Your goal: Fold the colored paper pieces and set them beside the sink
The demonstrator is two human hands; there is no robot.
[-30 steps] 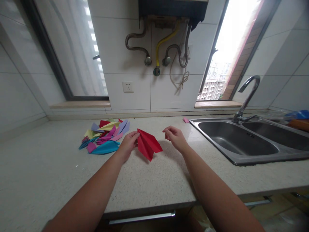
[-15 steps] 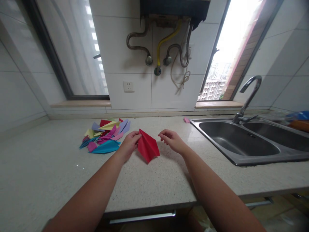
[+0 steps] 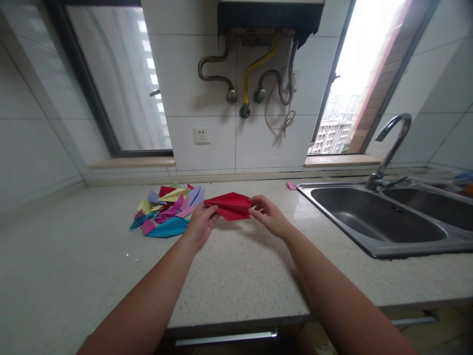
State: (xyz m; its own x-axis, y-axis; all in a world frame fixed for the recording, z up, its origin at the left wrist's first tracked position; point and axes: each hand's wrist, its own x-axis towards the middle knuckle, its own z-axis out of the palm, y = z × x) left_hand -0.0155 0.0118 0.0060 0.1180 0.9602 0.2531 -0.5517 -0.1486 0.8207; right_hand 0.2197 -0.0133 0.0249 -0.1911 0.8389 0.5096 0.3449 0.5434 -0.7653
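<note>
A red paper plane (image 3: pixel 232 204) is held level just above the pale speckled counter (image 3: pixel 229 276), its narrow tip pointing left. My left hand (image 3: pixel 203 222) pinches that tip between thumb and fingers. At the plane's wider right end, the thumb and fingers of my right hand (image 3: pixel 269 214) close on the edge. A heap of folded coloured papers (image 3: pixel 173 204) lies just left of my left hand, with blue, pink, purple, yellow and red pieces overlapping; a blue folded piece (image 3: pixel 168 228) is at its front.
To the right is a double steel sink (image 3: pixel 343 241) with a curved faucet (image 3: pixel 393 138). By its back left corner lies a small pink paper piece (image 3: pixel 291 185). A water heater (image 3: pixel 269 19) with pipes hangs on the tiled wall. The counter's front edge has a drawer handle (image 3: pixel 225 339) below it.
The red paper plane has turned from slanting downward to lying sideways, tip left. My right hand, apart from it before, now grips its right end. The whole view has shifted slightly.
</note>
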